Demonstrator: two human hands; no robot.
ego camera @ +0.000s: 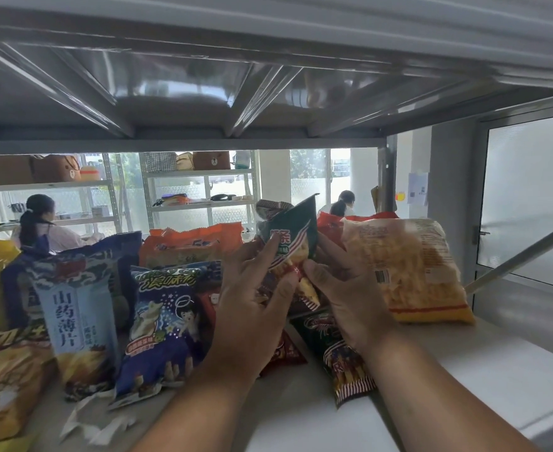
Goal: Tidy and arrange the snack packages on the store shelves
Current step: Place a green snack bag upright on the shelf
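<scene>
A: Both forearms came in from the shelf's front edge. Left hand [252, 288] and right hand [350, 295] were close together, each pinching the same dark green snack bag [290, 236], held upright above the shelf [464, 370] mid-depth, right of centre.

B: Other pkgs?

A: Clear bag of yellow snacks [409, 265] leaned just beside the right hand, toward the right end. Dark red bag [343, 350] lay flat under the hands. Blue cartoon bag [167, 324] and pale blue chips bag [76, 318] stood toward the left end, orange bag [190, 244] behind them at the back edge.

B: Handling?

A: Judged light, air-filled, foil soft and slick, contents prob. crush easily. Best grip at the crimped seams or side edges, not squeezing the belly. Should stand ok if propped against neighbours.

B: Status?

A: Row looked messy, lots left imo.
</scene>
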